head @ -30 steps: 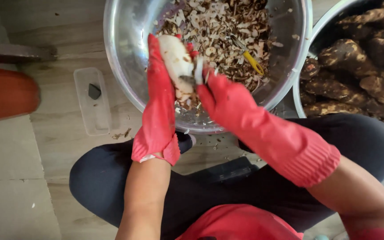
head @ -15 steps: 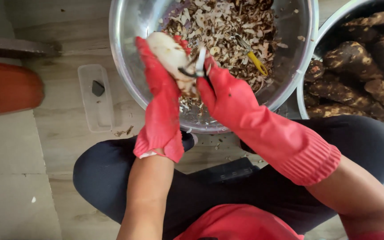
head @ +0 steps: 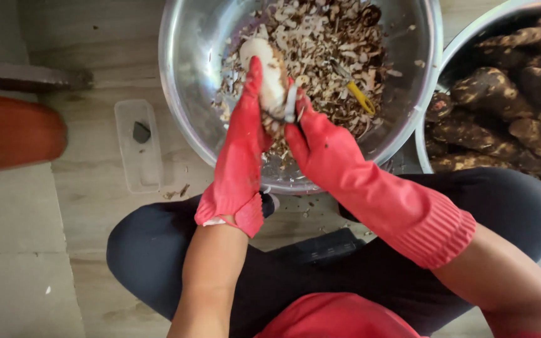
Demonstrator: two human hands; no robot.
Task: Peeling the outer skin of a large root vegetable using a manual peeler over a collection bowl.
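Root [head: 269, 75], mostly pale now with brown skin left near its lower end, sits higher and more upright over the steel bowl [head: 189, 94] than a second ago. The left hand [head: 240, 144] is closed around it from below. Just right of that grip, the right hand [head: 324, 147] clasps a peeler [head: 291, 105] against its side; peelings [head: 327, 56] lie beyond.
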